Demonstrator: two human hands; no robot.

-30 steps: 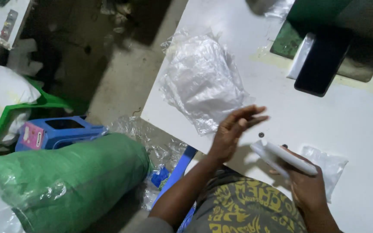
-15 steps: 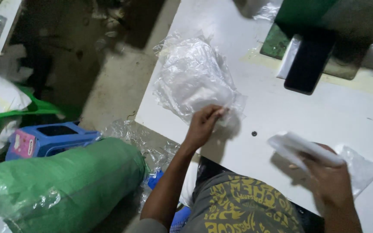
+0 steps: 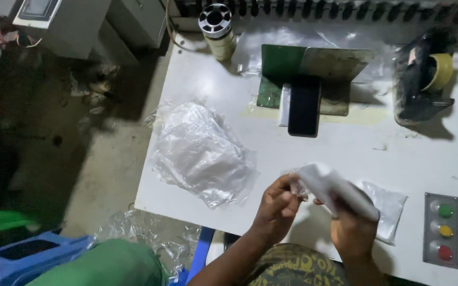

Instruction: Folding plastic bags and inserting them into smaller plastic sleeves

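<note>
Both hands meet over the bench (image 3: 345, 143): right hand (image 3: 352, 225) grips a white packet (image 3: 335, 188), left hand (image 3: 276, 206) pinches its clear plastic end; heaped plastic bags (image 3: 200, 153) lie left of them.

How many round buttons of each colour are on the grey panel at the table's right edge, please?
Green round button: 1
Yellow round button: 1
Red round button: 1
Total: 3, in a column on the grey rectangular panel.

Dim, grainy view (floor at left nearly black), white table (image 3: 345, 153) brightest, moving hands motion-blurred.
</note>
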